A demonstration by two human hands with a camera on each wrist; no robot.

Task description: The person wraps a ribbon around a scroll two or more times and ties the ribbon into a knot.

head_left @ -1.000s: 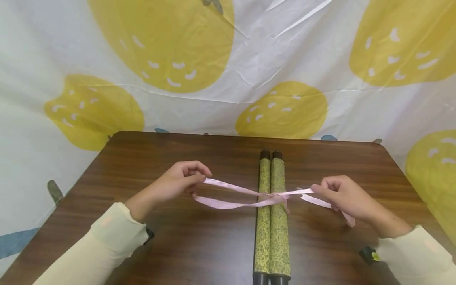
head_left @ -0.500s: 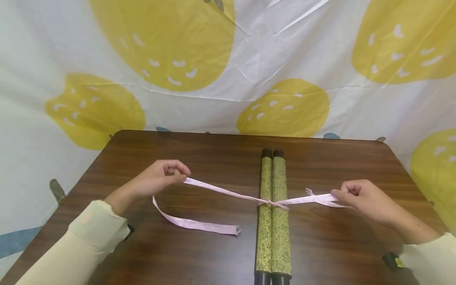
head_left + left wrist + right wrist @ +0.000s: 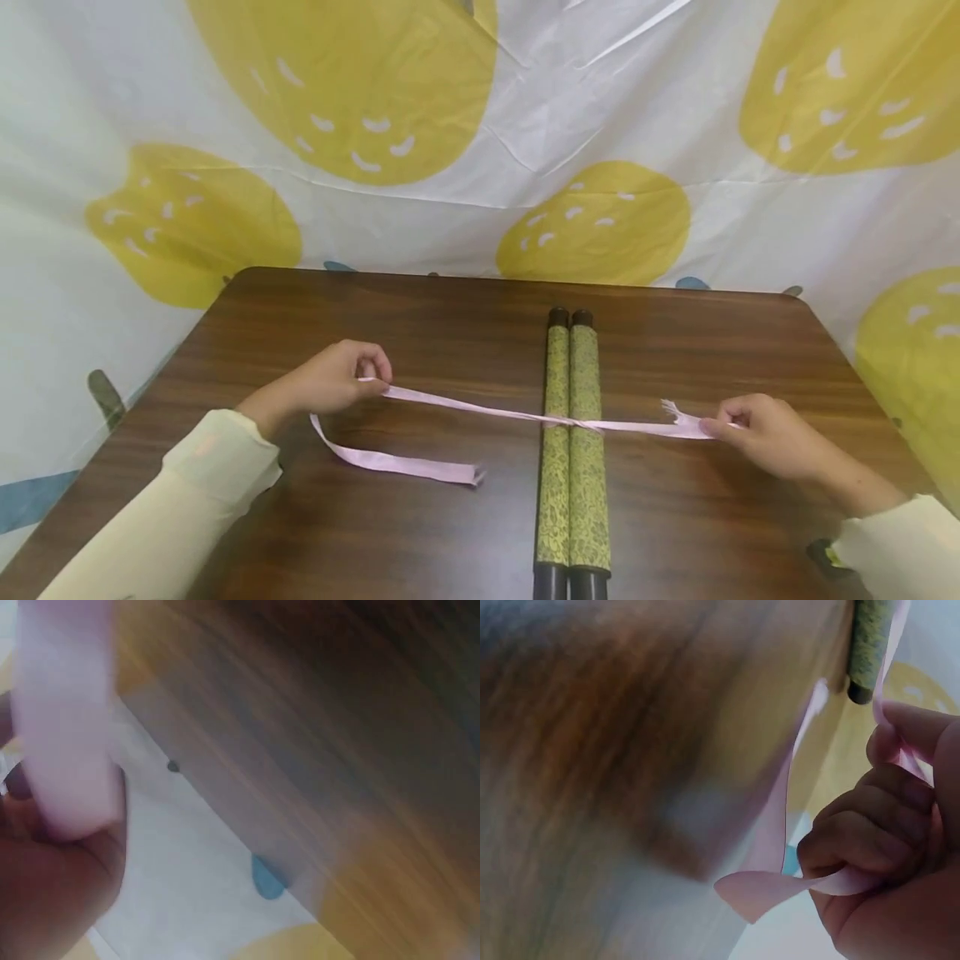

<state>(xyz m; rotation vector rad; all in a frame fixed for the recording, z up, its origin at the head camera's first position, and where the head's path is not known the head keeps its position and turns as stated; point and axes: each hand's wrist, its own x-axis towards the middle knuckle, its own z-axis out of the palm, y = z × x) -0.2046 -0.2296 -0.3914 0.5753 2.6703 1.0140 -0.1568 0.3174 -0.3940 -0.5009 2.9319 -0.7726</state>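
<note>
On the tabletop (image 3: 420,533) you've got two rolls (image 3: 570,442) side by side, touching, running front to back, right of centre. The ribbon (image 3: 480,410) crosses over them left to right. Your left hand (image 3: 330,385) sits left of the rolls, right hand (image 3: 765,432) right. Loose ribbon end lies in front of the left hand. Sheet (image 3: 525,133) hangs behind.

A dark brown wood-grain table (image 3: 420,333) with rounded far corners fills the lower half of the head view. Behind and around it hangs a creased white sheet (image 3: 540,125) printed with large yellow rounded shapes (image 3: 352,75) that bear small white curved marks. Small blue patches (image 3: 30,500) show on the sheet near the table's edges. Light falls evenly, with a soft sheen on the tabletop.
</note>
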